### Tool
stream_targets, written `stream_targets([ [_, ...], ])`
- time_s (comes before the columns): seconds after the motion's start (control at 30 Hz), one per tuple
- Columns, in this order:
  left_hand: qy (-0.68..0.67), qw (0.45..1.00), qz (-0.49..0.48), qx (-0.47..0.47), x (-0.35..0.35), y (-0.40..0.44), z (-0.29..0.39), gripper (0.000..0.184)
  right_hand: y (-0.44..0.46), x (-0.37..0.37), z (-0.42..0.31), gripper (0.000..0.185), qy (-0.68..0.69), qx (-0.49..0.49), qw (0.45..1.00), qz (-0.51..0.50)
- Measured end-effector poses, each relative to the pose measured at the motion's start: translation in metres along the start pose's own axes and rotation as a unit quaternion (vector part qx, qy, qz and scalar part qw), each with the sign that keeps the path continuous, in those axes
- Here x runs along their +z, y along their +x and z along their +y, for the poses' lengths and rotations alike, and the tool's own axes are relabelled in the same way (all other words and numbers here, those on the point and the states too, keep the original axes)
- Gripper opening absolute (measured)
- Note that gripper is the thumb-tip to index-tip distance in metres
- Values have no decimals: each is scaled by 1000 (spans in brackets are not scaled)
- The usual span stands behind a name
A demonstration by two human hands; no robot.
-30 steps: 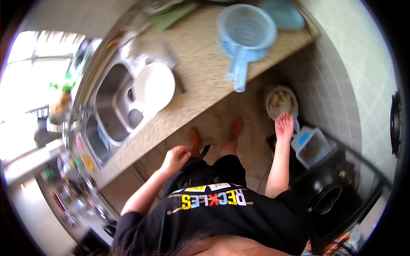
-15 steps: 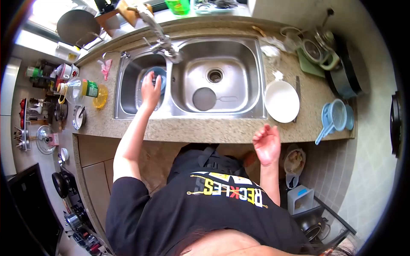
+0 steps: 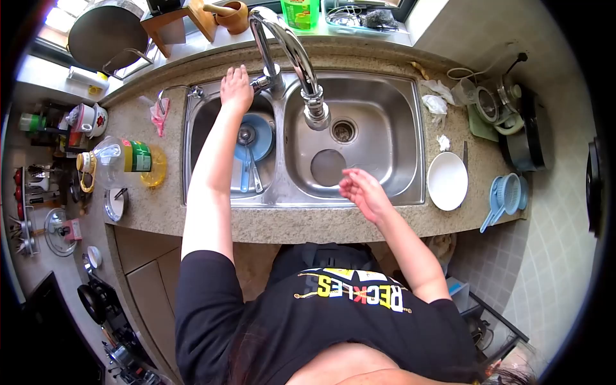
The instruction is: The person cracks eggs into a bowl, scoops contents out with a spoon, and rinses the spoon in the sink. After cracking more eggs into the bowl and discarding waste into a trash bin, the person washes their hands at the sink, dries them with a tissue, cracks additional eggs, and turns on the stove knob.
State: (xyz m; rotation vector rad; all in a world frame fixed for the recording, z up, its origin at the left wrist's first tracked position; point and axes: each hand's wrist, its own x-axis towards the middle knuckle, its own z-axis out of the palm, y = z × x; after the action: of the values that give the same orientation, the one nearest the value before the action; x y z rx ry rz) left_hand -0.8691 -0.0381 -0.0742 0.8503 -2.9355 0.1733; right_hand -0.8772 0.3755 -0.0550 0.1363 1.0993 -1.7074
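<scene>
My left hand (image 3: 237, 88) reaches over the back of the small left basin, its fingers stretched out beside the lever of the chrome faucet (image 3: 301, 64). Whether it touches the lever, I cannot tell. Below it, a blue bowl (image 3: 264, 138) lies in that basin with a ladle (image 3: 246, 133) and a blue-handled utensil (image 3: 245, 176). My right hand (image 3: 360, 194) hovers over the front edge of the large basin (image 3: 385, 167), fingers loosely bent and apart, holding nothing. Near its fingertips, a flat round grey skimmer (image 3: 328, 165) lies on the basin floor.
Right of the sink stand a white bowl (image 3: 447, 181), a knife (image 3: 465, 156) and blue strainers (image 3: 507, 194). A large oil bottle (image 3: 119, 163) and a pink cloth (image 3: 160, 117) are on the left counter. A green bottle (image 3: 300, 14) stands on the sill.
My left hand has moved from over the blue bowl to beside the faucet lever. My right hand has come from the counter's front edge, near the white bowl, leftward over the large basin.
</scene>
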Motion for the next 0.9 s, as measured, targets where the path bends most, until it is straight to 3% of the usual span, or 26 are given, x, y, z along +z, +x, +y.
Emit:
stream_targets([
  [0.1, -74, 996, -13, -42, 11, -11, -4, 68, 53, 8, 5, 32, 50, 24, 998, -18],
  [0.17, -70, 992, 103, -16, 24, -29, 5, 72, 94, 19, 7, 34, 143, 73, 986, 39],
  [0.23, -193, 972, 129, -46, 41, -52, 30, 74, 123, 29, 5, 35, 137, 46, 989, 21],
  [0.3, -349, 934, 70, -43, 58, -83, 71, 69, 148, 37, 4, 35, 143, 1, 990, 2],
  [0.37, -621, 770, -121, -83, 41, -112, 123, 54, 137, 61, -10, 30, 88, -64, 994, 30],
  [0.4, -693, 690, -188, -94, 35, -120, 145, 49, 153, 57, 4, 29, 61, -113, 992, -7],
  [0.43, -724, 646, -220, -100, 34, -124, 153, 46, 171, 47, 24, 33, -118, -78, 988, 66],
  [0.5, -782, 550, -256, -143, 45, -128, 166, 41, 138, 72, 39, 39, -250, -149, 954, 78],
  [0.53, -809, 496, -260, -179, 54, -127, 170, 37, 137, 77, 58, 41, -287, -297, 900, 141],
  [0.57, -833, 439, -261, -214, 67, -127, 174, 34, 134, 73, 54, 41, -288, -293, 901, 139],
  [0.63, -869, 324, -250, -277, 84, -123, 180, 30, 141, 60, 21, 47, -306, -160, 937, 51],
  [0.67, -879, 278, -245, -300, 83, -126, 187, 30, 158, 53, 17, 51, -274, -180, 938, 113],
  [0.73, -890, 223, -231, -324, 73, -135, 196, 30, 183, 37, 39, 46, -321, -275, 873, 245],
  [0.8, -897, 213, -217, -321, 70, -130, 184, 31, 168, 44, 42, 47, -460, -235, 837, 179],
  [0.83, -901, 216, -205, -317, 71, -121, 170, 31, 152, 48, 44, 50, -443, -132, 885, 53],
  [0.87, -902, 220, -201, -314, 71, -118, 158, 31, 125, 75, 60, 58, -495, -260, 811, 172],
  [0.9, -903, 227, -196, -308, 71, -111, 147, 32, 124, 82, 72, 63, -471, -372, 778, 187],
])
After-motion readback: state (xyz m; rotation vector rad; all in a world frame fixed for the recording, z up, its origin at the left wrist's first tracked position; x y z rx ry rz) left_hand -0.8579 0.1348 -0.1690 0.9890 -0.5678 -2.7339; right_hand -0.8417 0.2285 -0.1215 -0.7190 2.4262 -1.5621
